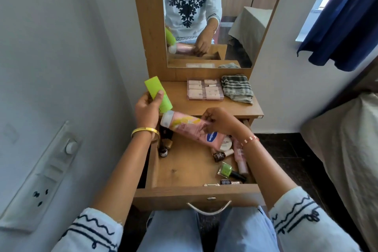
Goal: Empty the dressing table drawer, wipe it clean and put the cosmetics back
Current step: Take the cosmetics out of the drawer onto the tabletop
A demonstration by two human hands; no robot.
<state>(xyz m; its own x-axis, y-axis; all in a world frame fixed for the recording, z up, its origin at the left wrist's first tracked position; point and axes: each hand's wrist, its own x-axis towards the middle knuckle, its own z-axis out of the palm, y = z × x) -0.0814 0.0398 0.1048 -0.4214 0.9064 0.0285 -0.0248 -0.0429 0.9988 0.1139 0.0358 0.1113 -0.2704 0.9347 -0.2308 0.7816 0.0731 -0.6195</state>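
Observation:
The wooden drawer (184, 172) of the dressing table is pulled open in front of me. My left hand (147, 108) grips a bright green tube (158, 94) above the drawer's back left corner. My right hand (219, 119) holds a pink tube with a white cap (184, 126) by its flat end, over the back of the drawer. Under it lies a pink bottle with a blue logo (212, 138). Nail polish bottles (226, 170), a pink stick (240, 157) and a small round jar (226, 143) lie along the drawer's right side. Dark small bottles (164, 145) stand at the left.
On the tabletop (178, 100) sit a clear compartment box (205, 89) and a folded checked cloth (237, 88). A mirror (208, 16) rises behind. A wall with a switch panel (41, 174) is on the left, a bed (347, 149) on the right.

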